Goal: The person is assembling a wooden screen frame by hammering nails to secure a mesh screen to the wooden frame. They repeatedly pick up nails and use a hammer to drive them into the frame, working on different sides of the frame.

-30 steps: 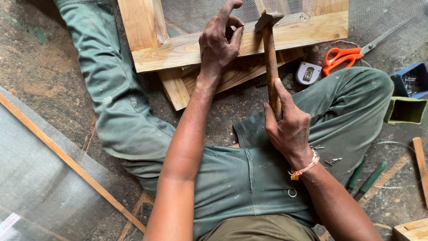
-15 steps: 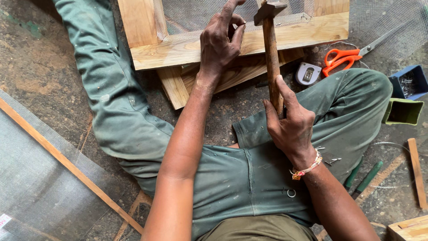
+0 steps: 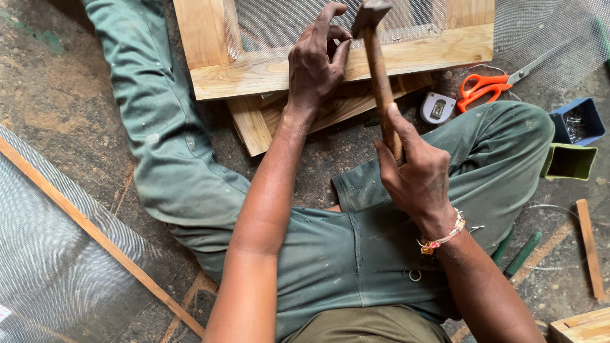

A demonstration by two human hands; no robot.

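Note:
My right hand (image 3: 416, 174) grips the wooden handle of a hammer (image 3: 376, 63), whose metal head is raised near the top edge of the view, above a wooden frame (image 3: 267, 73). Grey wire mesh (image 3: 286, 22) is stretched inside that frame. My left hand (image 3: 316, 60) rests on the frame's lower rail with fingers pinched together close to the hammer head; whatever it pinches is too small to see. I sit on the ground in green trousers, legs spread around the frame.
Orange-handled scissors (image 3: 486, 86) and a small tape measure (image 3: 438, 108) lie right of the frame. A blue box of nails (image 3: 575, 121) and a green box (image 3: 569, 162) sit at far right. A mesh sheet with a wooden strip (image 3: 95, 232) lies at left. Green-handled tools (image 3: 521, 254) lie by my right leg.
The hammer head has moved slightly up and left toward my left fingers on the frame. My left hand stays in place on the rail.

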